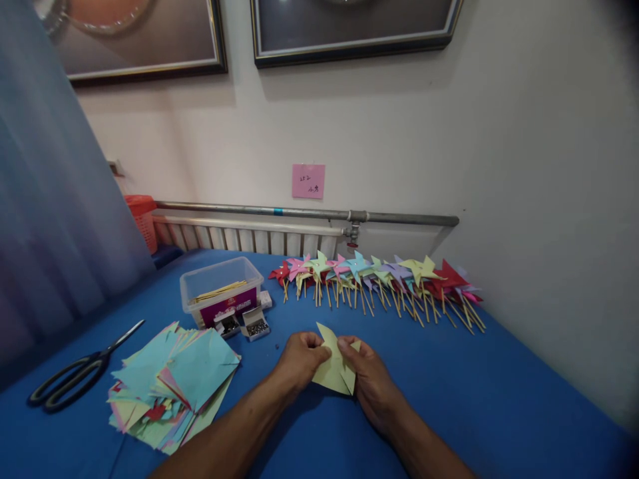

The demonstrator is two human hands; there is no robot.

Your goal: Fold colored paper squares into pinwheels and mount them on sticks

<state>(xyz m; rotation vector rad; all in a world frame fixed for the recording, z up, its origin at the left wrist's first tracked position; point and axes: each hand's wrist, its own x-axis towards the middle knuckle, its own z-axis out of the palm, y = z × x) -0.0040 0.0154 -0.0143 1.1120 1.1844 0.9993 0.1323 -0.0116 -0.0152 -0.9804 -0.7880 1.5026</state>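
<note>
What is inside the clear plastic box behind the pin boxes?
The clear plastic box holds a bundle of thin wooden sticks lying flat. A purple label covers its front wall, hiding whatever sits lower down.

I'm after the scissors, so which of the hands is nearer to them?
Left. The left hand pinches the yellow paper mid-table, with the paper stack between it and the scissors at far left. The right hand grips the paper's other side, farther away.
</note>
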